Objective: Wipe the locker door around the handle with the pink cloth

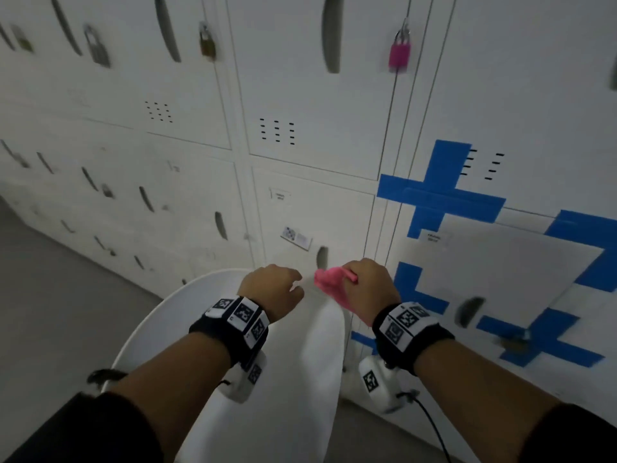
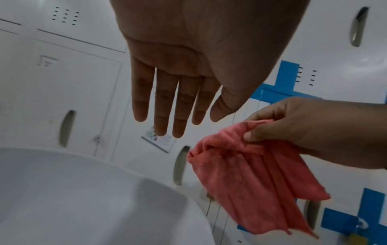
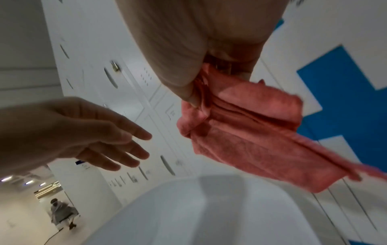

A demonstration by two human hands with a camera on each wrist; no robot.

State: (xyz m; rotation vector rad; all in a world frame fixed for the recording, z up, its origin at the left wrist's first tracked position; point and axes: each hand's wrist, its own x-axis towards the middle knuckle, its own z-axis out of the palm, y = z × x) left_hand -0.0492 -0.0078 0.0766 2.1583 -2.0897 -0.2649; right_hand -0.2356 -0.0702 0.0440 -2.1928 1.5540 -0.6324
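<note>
My right hand (image 1: 362, 279) pinches the pink cloth (image 1: 330, 285) between thumb and fingers; the cloth (image 2: 251, 174) hangs down loosely from the grip (image 3: 247, 132). It is held just below and in front of a grey recessed handle (image 1: 322, 257) on a white locker door (image 1: 317, 215). My left hand (image 1: 272, 285) hovers beside the cloth, a little to its left, with its fingers (image 2: 165, 116) straight and spread, holding nothing. In the right wrist view the left hand (image 3: 100, 140) reaches toward the cloth without touching it.
A white rounded chair back (image 1: 283, 379) stands between me and the lockers. Blue tape strips (image 1: 440, 195) hold a white sheet (image 1: 500, 265) on the lockers to the right. Padlocks hang above, one pink (image 1: 399, 55). A person (image 3: 62, 213) walks far off down the hall.
</note>
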